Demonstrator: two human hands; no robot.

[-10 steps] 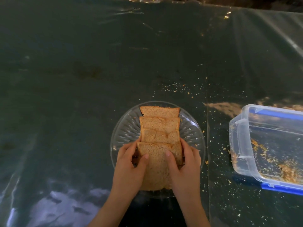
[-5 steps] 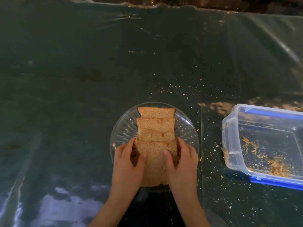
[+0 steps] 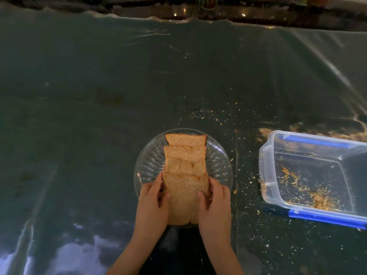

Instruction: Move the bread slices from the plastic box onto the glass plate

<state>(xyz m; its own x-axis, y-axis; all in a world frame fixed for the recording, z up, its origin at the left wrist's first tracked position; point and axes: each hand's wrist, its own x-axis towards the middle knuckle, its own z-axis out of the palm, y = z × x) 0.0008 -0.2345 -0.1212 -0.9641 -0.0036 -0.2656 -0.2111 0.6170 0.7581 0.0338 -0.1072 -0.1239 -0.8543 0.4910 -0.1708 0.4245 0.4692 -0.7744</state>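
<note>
Last step: both hands, left (image 3: 153, 203) and right (image 3: 215, 205), grip pinching nearest slice (image 3: 183, 197) onto plate (image 3: 220, 161). Box (image 3: 309, 175) holds only crumbs. Next: release, withdraw.

There is only one view, from the person's head. It looks forward and steeply down on the surface (image 3: 99, 96). The glass plate (image 3: 151, 161) lies near the camera, low in the middle; the surface's far edge runs beyond the plate.
</note>
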